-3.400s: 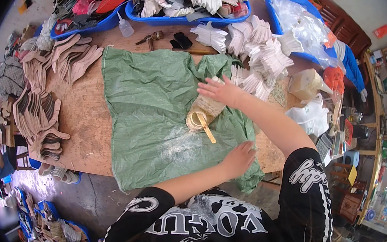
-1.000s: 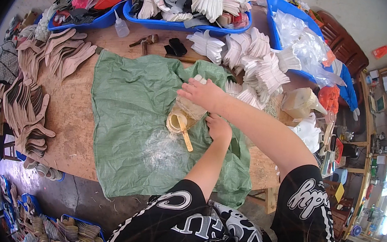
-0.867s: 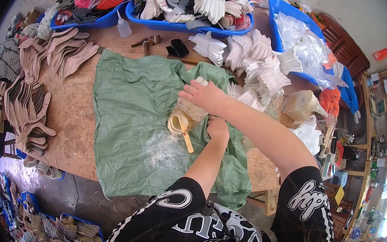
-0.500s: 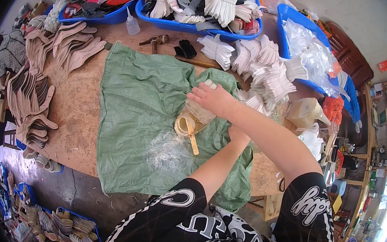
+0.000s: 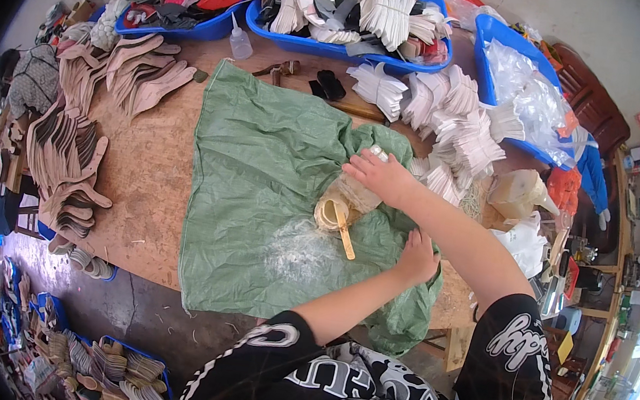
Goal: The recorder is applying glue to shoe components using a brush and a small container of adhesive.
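Note:
My right hand (image 5: 377, 177) is wrapped over a cloudy plastic jar (image 5: 364, 198) that rests on a green woven plastic sheet (image 5: 249, 159). The jar's round, glue-crusted mouth faces toward me. Out of it sticks a flat yellowish stick or brush handle (image 5: 345, 233), its other end over the sheet. To the right of the jar, my left hand (image 5: 418, 258) has its fingers closed on the bunched right side of the sheet; part of its grip is hidden. A whitish dried patch (image 5: 301, 254) marks the sheet in front of the jar.
Stacks of beige shoe-shaped pieces (image 5: 61, 160) line the table's left. Bundles of white pieces (image 5: 467, 142) lie at the back right. Blue bins (image 5: 346, 50) stand along the back, near a squeeze bottle (image 5: 239, 42) and a hammer (image 5: 278, 71). A yellowish plastic container (image 5: 518, 194) sits at right.
My left hand has come out from beneath my right forearm, moving right and toward me along the sheet. My right hand stays on the jar. The whole view has shifted slightly.

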A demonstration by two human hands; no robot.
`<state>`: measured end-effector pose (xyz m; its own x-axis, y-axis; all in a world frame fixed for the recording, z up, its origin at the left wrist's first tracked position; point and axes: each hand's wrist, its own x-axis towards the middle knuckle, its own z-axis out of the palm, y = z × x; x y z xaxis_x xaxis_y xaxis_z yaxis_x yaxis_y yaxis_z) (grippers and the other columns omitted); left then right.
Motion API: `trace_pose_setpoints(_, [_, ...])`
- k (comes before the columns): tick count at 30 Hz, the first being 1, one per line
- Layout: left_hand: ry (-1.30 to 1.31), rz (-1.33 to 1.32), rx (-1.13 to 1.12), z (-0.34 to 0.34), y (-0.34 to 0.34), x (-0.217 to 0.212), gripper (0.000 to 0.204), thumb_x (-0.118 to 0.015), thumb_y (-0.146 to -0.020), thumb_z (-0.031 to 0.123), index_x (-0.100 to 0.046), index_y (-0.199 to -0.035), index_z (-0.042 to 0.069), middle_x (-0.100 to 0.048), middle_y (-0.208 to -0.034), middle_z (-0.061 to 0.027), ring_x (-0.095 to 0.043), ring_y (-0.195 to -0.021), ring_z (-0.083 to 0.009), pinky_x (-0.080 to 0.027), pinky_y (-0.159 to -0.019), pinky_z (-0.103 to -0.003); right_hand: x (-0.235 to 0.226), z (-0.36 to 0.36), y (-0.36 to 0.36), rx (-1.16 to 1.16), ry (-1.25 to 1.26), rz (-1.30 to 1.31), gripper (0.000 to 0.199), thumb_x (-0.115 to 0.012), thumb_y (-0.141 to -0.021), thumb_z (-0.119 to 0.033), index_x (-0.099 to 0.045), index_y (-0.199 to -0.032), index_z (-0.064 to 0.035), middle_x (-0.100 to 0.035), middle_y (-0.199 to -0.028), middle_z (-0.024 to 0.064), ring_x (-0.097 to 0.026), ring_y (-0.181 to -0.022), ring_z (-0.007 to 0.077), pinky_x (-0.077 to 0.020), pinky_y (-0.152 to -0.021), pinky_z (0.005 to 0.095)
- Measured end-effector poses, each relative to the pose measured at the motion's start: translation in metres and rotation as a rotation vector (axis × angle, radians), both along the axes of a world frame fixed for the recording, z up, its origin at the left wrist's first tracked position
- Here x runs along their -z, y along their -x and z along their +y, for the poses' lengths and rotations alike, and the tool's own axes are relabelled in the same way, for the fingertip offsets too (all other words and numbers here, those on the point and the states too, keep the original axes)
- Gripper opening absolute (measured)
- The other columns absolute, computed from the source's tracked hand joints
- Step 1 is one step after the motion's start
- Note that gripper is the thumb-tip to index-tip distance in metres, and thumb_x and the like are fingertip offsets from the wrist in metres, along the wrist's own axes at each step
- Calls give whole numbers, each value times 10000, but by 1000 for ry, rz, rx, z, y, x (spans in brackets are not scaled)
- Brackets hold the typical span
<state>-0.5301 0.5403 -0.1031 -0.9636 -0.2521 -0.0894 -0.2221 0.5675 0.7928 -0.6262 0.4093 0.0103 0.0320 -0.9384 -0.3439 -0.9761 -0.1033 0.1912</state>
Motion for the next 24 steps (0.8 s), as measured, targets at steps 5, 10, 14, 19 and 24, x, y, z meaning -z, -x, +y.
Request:
trace_pose_setpoints(5, [-459,-96,415,-68,-113,-77,493,-532,-926,278,-449,-1320,-7,-352,-1427,-228,-363,-1317,-333,-296,-1084,-419,9,-3,8,53,13,-108,805,-617,-787,-41,-210,-1466,-191,-301,-1466,29,-254,-1386,255,-449,-973,528])
trace_pose_setpoints(10, [-456,-100,20,-184,-181,-96,322,-601,-891,215,-599,-1168,52,-606,-1146,-116,-576,-1053,-241,-440,-930,-349,-2,6,10,73,-5,-126,837,-609,-780,-16,-180,-1476,-195,-237,-1509,45,-246,-1394,254,-410,-1015,518])
trace_pose_setpoints(14, [428,-15,-617,-303,-245,-38,372,-620,-837,203,-545,-1138,-2,-539,-1167,-205,-479,-1109,-375,-371,-959,-462,-6,22,15,213,104,34,852,-629,-763,-46,-177,-1478,-150,-211,-1531,72,-262,-1391,253,-342,-1040,532])
trace_pose_setpoints(19, [765,-305,-1117,-374,-278,9,524,-586,-864,398,-508,-1140,-40,-542,-1106,-283,-503,-1068,-411,-400,-909,-482,42,58,60,989,193,-382,754,-646,-793,-237,-276,-1434,-89,-438,-1397,122,-386,-1308,259,-300,-1006,537])
trace_pose_setpoints(24, [384,-461,-1017,-399,-278,15,478,-498,-916,425,-548,-1086,-19,-610,-991,-256,-583,-938,-428,-459,-797,-492,76,63,51,1085,431,-387,362,-587,-847,-273,-575,-1178,-128,-625,-1114,91,-484,-1168,288,-316,-912,515])
